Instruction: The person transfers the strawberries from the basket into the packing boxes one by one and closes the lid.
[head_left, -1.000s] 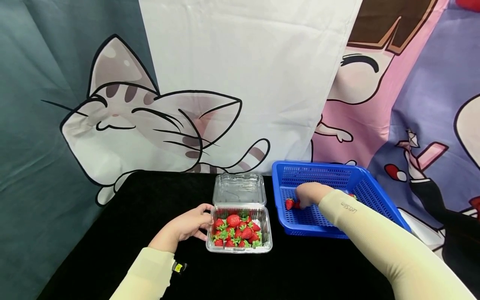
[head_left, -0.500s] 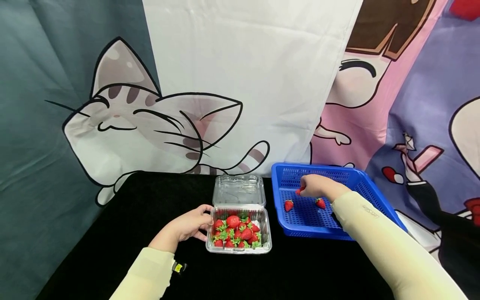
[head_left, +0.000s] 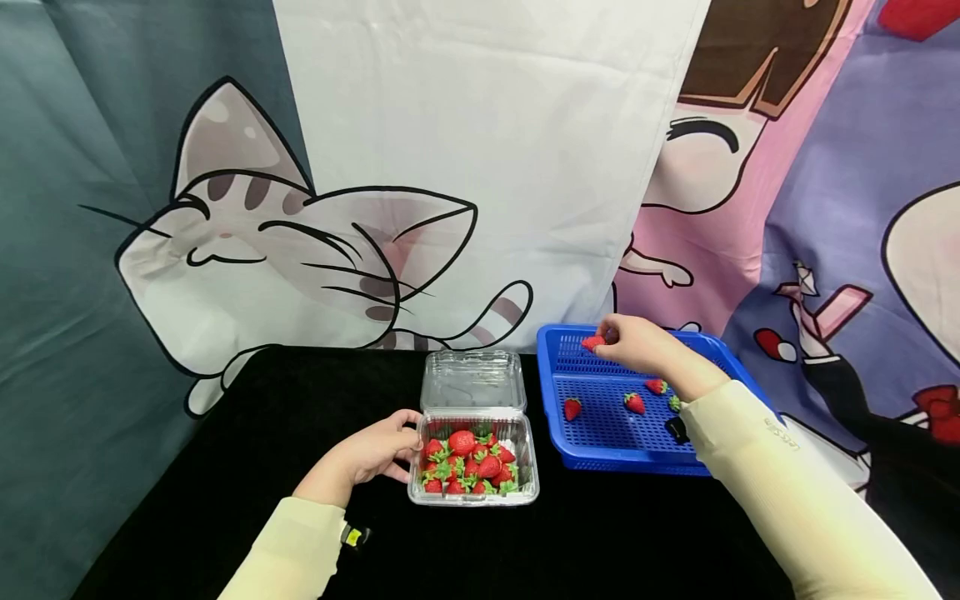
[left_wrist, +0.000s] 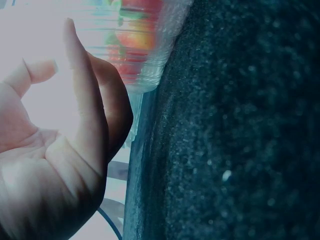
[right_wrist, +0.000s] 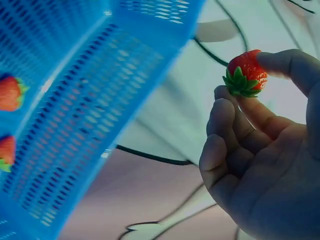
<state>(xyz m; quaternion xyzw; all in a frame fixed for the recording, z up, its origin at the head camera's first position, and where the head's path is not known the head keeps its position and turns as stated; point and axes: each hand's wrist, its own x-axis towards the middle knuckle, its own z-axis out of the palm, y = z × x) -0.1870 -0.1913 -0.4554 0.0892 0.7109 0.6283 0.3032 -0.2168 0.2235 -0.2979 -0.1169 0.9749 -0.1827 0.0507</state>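
A red strawberry (head_left: pixel 593 342) is pinched between the thumb and fingers of my right hand (head_left: pixel 637 343), held above the far part of the blue basket (head_left: pixel 630 461). Its green leaves show on the strawberry (right_wrist: pixel 246 74) in the right wrist view. My left hand (head_left: pixel 375 452) holds the left rim of a clear plastic box (head_left: pixel 502 500), thumb and forefinger at its edge. Several strawberries (head_left: pixel 489 467) fill the box. In the left wrist view, fingers of the left hand (left_wrist: pixel 75 115) stand beside the box wall (left_wrist: pixel 152 75); glare hides part of them.
The box's clear lid (head_left: pixel 474 381) stands open at the back. Several loose strawberries lie in the basket, among them one strawberry (head_left: pixel 572 409) at its left. Black cloth (head_left: pixel 585 533) covers the table. A printed curtain (head_left: pixel 480 108) hangs behind.
My right hand has risen from the basket floor toward its far rim with a strawberry, uncovering other strawberries. The left hand keeps its hold on the box.
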